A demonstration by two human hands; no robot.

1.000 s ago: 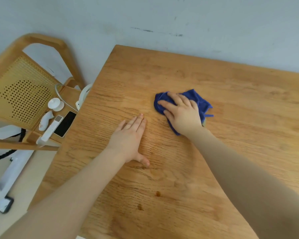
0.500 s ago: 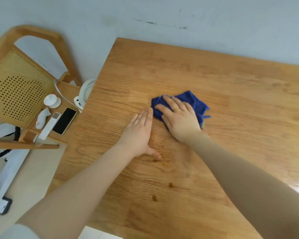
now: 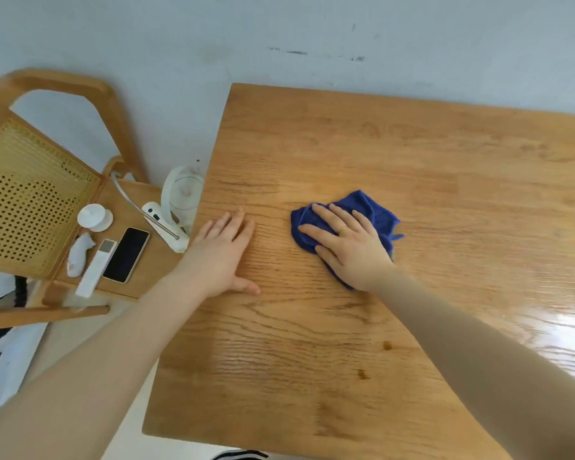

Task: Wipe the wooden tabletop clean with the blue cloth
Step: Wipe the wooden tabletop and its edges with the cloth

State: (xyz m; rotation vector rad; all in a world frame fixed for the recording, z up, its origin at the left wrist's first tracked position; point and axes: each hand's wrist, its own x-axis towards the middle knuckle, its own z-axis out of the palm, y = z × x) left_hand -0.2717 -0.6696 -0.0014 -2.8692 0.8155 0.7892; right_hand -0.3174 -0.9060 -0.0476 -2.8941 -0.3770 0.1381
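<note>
A crumpled blue cloth (image 3: 377, 210) lies on the wooden tabletop (image 3: 395, 151), a little left of its middle. My right hand (image 3: 349, 247) presses flat on the cloth with straight, spread fingers, covering most of it. My left hand (image 3: 221, 257) rests flat on the bare wood near the table's left edge, fingers together and pointing away from me, thumb out to the side. A gap of bare wood separates the two hands. Two small dark spots (image 3: 387, 345) mark the wood nearer to me.
A wooden chair (image 3: 47, 84) with a woven cane back stands left of the table. On its seat lie a black phone (image 3: 126, 254), a white remote (image 3: 96, 267), a white round object (image 3: 92, 215) and a white device with a strap (image 3: 166, 224). A pale wall runs behind the table.
My left hand has slid left towards the table's edge, opening a gap to the cloth. My right hand stays pressed on the cloth, and the view has shifted left.
</note>
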